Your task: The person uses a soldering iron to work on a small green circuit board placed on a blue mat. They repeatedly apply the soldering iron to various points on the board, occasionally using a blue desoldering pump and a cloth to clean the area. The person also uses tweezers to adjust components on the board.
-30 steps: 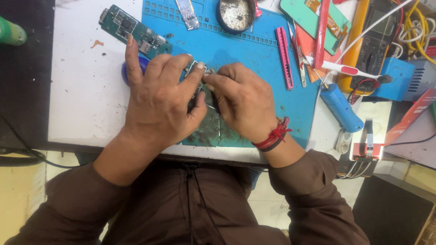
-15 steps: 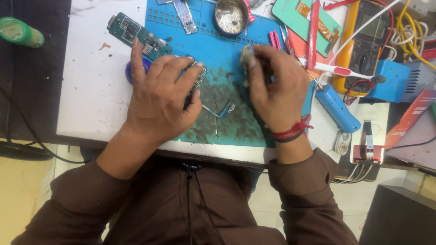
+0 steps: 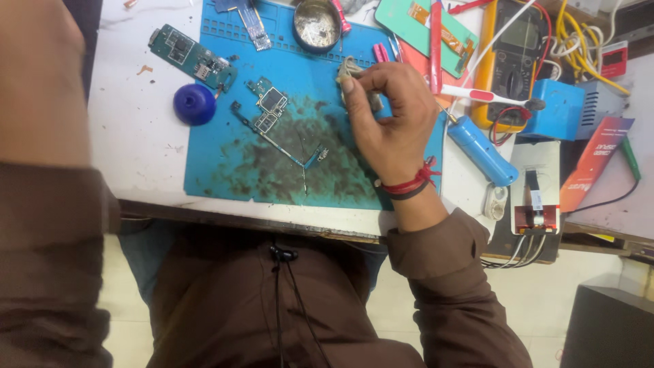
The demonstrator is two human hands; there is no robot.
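Held thing: small crumpled grey-beige wad, cloth or tissue [image 3: 349, 68], which one cannot be told
Grip: pinched between fingertips of the right hand [image 3: 388, 119]
Place: above the far right part of the blue silicone work mat [image 3: 225, 157], near the round metal tin [image 3: 317, 26]
Circuit board: small green board with thin flex strip [image 3: 269, 112], flat, mid-mat, untouched

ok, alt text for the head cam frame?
Seen from above, the right hand pinches a small grey wad over a stained blue work mat, beside a bare circuit board. The left arm is raised, blurred, close to camera.
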